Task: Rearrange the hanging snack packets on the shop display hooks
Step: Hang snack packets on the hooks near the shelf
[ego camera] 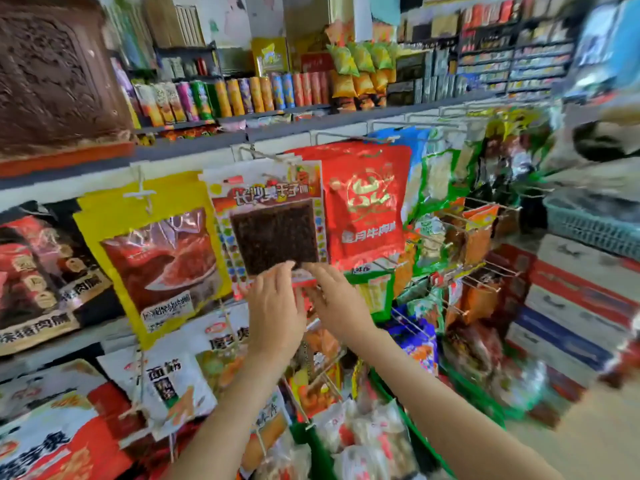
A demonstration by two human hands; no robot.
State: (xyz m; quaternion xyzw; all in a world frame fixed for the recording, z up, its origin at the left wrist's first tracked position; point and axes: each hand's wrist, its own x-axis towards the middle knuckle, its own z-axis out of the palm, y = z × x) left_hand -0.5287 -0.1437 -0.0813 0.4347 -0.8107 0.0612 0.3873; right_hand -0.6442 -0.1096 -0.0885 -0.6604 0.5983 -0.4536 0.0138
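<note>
At the bottom of the view, two bare forearms rise toward a wall of hanging snacks. The left hand (275,303) and the right hand (337,301) meet side by side, backs to the camera, fingers fairly straight and held close together. Their tips are laid on the lower edge of the flat packet (273,233), with a red and white strip of it showing between them. Neither hand is curled round it.

The flat packet is a glossy rectangle with a white, printed border and a clear square window showing a dark, grainy slab. It hangs from a thin wire hook (258,154) with more of its kind stacked behind.

Just to its left hangs a yellow pouch (152,244), shiny and creased, with a clear panel over reddish strips. To its right is a smooth red pouch (367,206) with gold foil print. Lower down hang white pouches (173,386).

Further right, thin wire pegs (485,216) carry small orange sachets.

Above, on a grey shelf, slim cylindrical tubes (242,95) stand upright in a row, with puffy green and yellow bags (360,60) beside them. The farther shelves are blurred.
</note>
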